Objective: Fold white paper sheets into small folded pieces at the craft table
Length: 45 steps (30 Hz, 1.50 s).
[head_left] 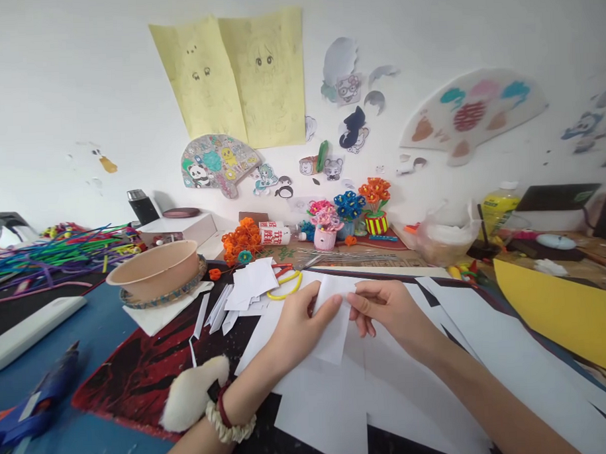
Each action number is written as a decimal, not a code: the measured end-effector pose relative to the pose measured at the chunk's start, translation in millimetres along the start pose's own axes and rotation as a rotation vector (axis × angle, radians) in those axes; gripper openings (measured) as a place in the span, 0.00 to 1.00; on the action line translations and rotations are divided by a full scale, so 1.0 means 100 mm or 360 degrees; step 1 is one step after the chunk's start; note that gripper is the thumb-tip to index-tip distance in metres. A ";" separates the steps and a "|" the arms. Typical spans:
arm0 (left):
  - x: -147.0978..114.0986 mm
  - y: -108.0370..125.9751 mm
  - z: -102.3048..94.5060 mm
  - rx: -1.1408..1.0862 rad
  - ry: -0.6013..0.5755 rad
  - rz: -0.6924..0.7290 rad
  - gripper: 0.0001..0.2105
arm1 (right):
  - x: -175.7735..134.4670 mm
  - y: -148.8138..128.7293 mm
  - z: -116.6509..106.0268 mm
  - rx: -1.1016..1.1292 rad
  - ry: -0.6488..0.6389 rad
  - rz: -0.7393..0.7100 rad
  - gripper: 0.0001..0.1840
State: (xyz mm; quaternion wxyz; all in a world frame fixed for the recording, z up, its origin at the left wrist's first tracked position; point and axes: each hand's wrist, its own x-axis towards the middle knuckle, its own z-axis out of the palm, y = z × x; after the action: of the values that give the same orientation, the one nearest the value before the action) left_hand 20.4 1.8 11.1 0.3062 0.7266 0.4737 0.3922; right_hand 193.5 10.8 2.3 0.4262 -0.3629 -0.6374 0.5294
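Observation:
A piece of white paper (pixel 333 342), apparently folded, is held up over the middle of the table. My left hand (pixel 302 320) is closed on it, thumb across the front. At the paper's right edge, my right hand (pixel 391 308) pinches with thumb and fingertips. Beneath both hands lie larger white sheets (pixel 324 412). Just beyond my left hand are scissors with yellow handles (pixel 285 294), partly under a pile of small cut papers (pixel 250 282). Narrow folded paper strips (pixel 219 309) lie to the left of the pile.
A round beige basin (pixel 155 272) and a blue glue gun (pixel 38 402) are on the left. A white fluffy object (pixel 194 393) lies by my left wrist. Pipe-cleaner flowers (pixel 325 219) stand along the wall. Yellow card (pixel 559 314) lies at the right.

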 end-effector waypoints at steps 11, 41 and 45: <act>-0.05 0.09 -0.08 -0.0597 -0.0468 -0.0116 0.15 | -0.03 -0.02 -0.09 0.0181 -0.0089 0.0037 0.21; -0.05 0.12 -0.11 -0.0653 -0.0515 -0.0063 0.14 | -0.04 -0.07 -0.12 0.0275 -0.0227 -0.0068 0.13; -0.05 0.10 -0.11 -0.0618 -0.0476 -0.0048 0.13 | -0.04 -0.09 -0.11 0.0246 -0.0182 -0.0071 0.15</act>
State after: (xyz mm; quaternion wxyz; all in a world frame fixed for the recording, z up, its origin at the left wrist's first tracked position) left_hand 14.3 -5.8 22.8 0.5125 0.6971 0.3497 0.3593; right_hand 204.8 9.0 11.5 0.4274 -0.2838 -0.6260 0.5872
